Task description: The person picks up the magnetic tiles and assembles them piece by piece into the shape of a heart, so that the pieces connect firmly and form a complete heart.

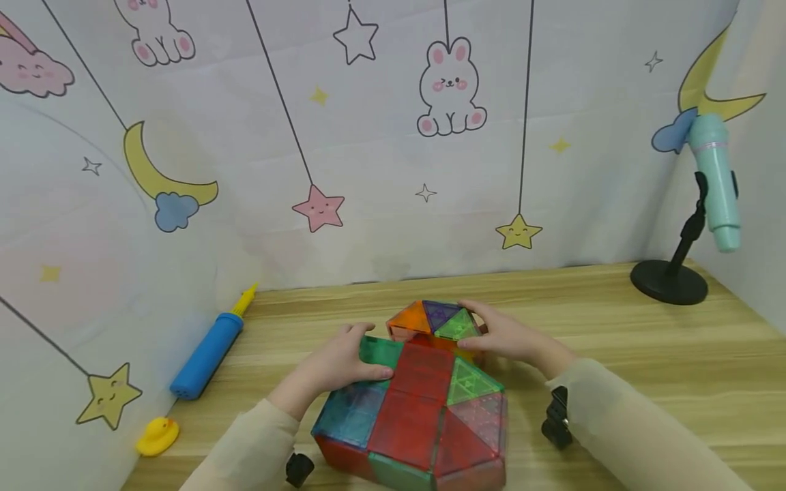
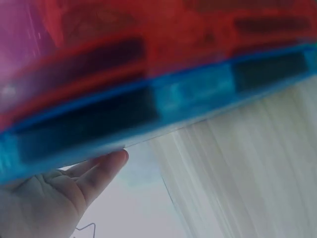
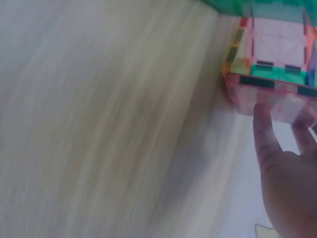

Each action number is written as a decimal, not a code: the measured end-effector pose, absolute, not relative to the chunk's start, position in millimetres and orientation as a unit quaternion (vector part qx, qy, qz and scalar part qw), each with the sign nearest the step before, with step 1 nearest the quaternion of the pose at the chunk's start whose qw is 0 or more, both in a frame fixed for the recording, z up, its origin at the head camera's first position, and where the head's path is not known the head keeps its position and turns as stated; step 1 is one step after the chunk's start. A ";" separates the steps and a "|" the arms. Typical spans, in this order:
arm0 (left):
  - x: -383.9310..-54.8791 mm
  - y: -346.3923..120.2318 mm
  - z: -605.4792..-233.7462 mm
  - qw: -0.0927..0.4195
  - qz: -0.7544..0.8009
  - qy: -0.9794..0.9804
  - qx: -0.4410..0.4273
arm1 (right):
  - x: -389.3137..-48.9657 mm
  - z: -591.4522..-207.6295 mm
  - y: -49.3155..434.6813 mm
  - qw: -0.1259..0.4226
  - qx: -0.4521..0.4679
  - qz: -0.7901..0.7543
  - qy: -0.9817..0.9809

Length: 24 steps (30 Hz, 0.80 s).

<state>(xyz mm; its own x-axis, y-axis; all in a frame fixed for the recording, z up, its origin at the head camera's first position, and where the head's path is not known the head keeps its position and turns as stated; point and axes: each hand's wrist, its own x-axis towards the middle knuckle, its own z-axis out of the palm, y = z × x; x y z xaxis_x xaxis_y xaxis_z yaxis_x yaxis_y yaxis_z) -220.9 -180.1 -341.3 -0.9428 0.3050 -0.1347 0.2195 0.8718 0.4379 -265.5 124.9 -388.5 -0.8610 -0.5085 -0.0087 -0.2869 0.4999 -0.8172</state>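
A large block built of magnetic tiles [image 1: 414, 426] stands at the table's front, with red, blue, green and pink see-through panels on top. My left hand [image 1: 334, 368] grips its far left corner, the thumb lying over the top. In the left wrist view, blue and red tiles [image 2: 193, 96] hide part of that hand. Just behind the block is a smaller magnetic tile structure [image 1: 411, 318], with orange, purple and green triangles on top. My right hand [image 1: 512, 337] holds its right side between thumb and fingers. The right wrist view shows fingertips [image 3: 262, 114] against a pink side tile.
On the left lie a blue hand pump [image 1: 209, 354] with a yellow nozzle and a yellow rubber duck [image 1: 157, 436]. A mint toy microphone [image 1: 717, 184] on a black stand [image 1: 669, 281] is at the back right. A printed cloth [image 1: 381, 157] hangs behind the wooden table [image 1: 614, 320].
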 end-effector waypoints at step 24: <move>-228.1 -190.3 -355.2 0.103 0.268 0.940 0.186 | -220.4 -384.4 144.8 0.210 -0.294 -0.506 0.783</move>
